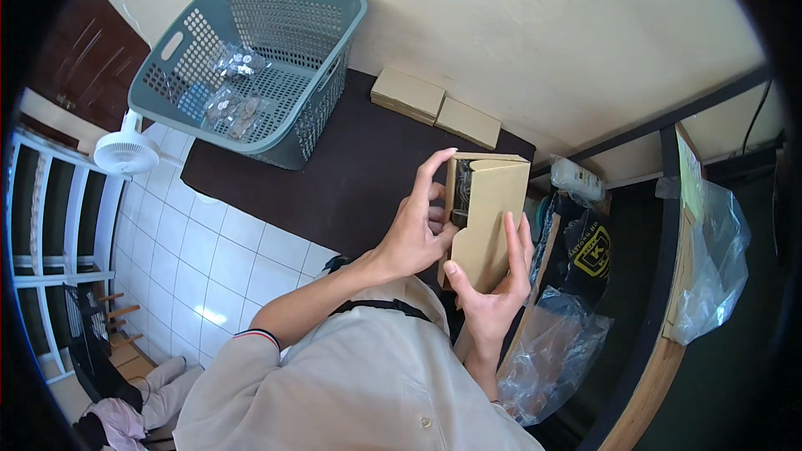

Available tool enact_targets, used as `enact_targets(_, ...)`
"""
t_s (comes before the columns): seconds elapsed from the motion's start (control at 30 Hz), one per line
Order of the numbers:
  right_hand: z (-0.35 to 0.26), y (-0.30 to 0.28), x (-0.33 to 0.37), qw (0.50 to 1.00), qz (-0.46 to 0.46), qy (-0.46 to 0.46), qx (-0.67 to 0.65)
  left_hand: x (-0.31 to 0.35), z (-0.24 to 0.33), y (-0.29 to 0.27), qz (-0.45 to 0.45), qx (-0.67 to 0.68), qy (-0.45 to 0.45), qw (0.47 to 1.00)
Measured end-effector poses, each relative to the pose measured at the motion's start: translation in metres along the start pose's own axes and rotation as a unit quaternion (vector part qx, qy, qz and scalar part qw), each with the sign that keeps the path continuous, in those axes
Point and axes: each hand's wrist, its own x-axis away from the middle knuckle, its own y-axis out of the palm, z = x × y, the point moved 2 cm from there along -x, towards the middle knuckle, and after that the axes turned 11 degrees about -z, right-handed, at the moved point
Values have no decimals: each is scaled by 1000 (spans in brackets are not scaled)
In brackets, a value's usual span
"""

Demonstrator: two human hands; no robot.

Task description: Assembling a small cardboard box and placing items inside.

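A brown cardboard box (pixel 493 213) is held between my two hands in front of my body. Along its left side the box is partly open, and a dark item in clear wrapping (pixel 461 192) shows inside. My left hand (pixel 422 221) is curled round that open side, its index finger on the top corner and its thumb near the wrapped item. My right hand (pixel 497 292) grips the lower right of the box, thumb at the bottom edge and fingers along the right side. What the dark item is, I cannot make out.
A grey-green plastic basket (pixel 322 88) with several small clear packets (pixel 238 63) stands on the dark table (pixel 334 175). Flat cardboard boxes (pixel 409 96) lie against the wall. Right of me are a shelf frame (pixel 668 284) and plastic bags (pixel 555 351). A person (pixel 125 409) is at lower left.
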Motion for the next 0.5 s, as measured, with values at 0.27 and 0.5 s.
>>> enact_targets(0.27,4,5,-3,999,14,23,33,1,2,-3,-53,18,-44,997)
enact_targets(0.5,11,2,-7,999,11,10,31,0,6,-3,-61,49,-84,993)
